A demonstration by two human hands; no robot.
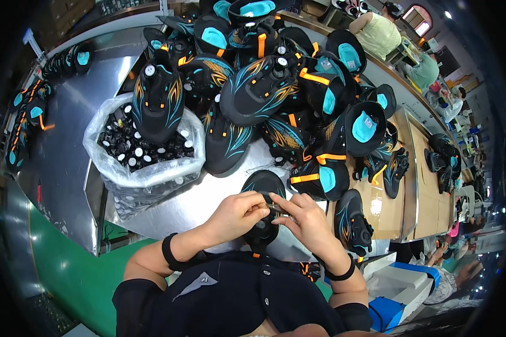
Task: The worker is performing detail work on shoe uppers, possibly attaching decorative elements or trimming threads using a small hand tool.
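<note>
A black shoe (264,182) lies on the metal tabletop close in front of me, its toe pointing away. Above its instep, my left hand (237,215) is closed in a pinch. My right hand (308,220) meets it from the other side, thumb and forefinger closing toward the same spot. Something small and thin shows between the fingertips, too small to name. The hands cover the middle of the shoe. Beyond my left hand stands a clear plastic bag (152,178) full of small black parts with white round discs.
A large heap of black shoes (258,90) with turquoise insoles and orange tabs covers the table beyond my hands. One shoe (352,222) lies beside my right hand. More shoes (36,112) stand in rows at far left. Brown cardboard (385,210) lies to the right. Several people work behind.
</note>
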